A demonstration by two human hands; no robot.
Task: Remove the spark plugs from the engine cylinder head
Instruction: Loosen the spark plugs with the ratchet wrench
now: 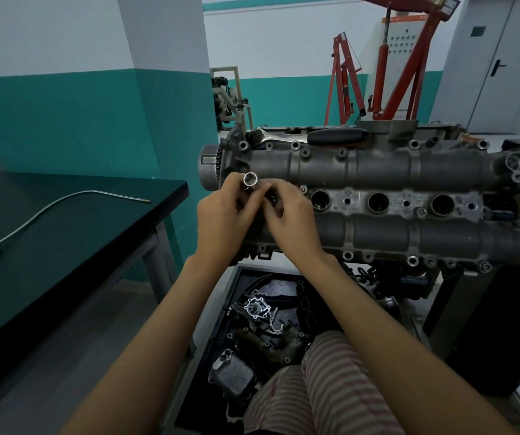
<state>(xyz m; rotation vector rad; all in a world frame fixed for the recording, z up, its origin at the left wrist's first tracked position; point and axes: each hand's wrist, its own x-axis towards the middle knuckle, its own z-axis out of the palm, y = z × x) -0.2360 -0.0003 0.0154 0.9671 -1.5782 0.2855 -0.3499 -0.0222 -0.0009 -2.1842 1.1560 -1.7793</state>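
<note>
1. While both hands meet over the leftmost well of the cylinder head (377, 171), the step in hand appears to be handling the spark plug socket (249, 180) at that well, either seating it or drawing it out; which, cannot be told.
2. Left hand (221, 221): fingers curled around the socket, its open end tilted up toward the camera, just above the head's left end.
3. Right hand (290, 221): fingertips pinched at the socket's lower part, beside the left hand; what exactly they pinch is hidden.
4. Plug wells (378, 202): three open bores show along the middle of the head, right of the hands; the fourth is covered by the hands. Their depths are dark, so whether plugs remain inside cannot be made out.
5. Ratchet handle (337, 136): lies along the far edge of the head, unattached.
6. Next move, as judged: couple socket to ratchet, or clear a plug from the socket, then go to the next well rightward.
7. Flexible pickup rod (64, 199): on the dark bench, well left of the head.
8. Tray of engine parts (261, 324): below the head, partly cut off by striped clothing.
</note>
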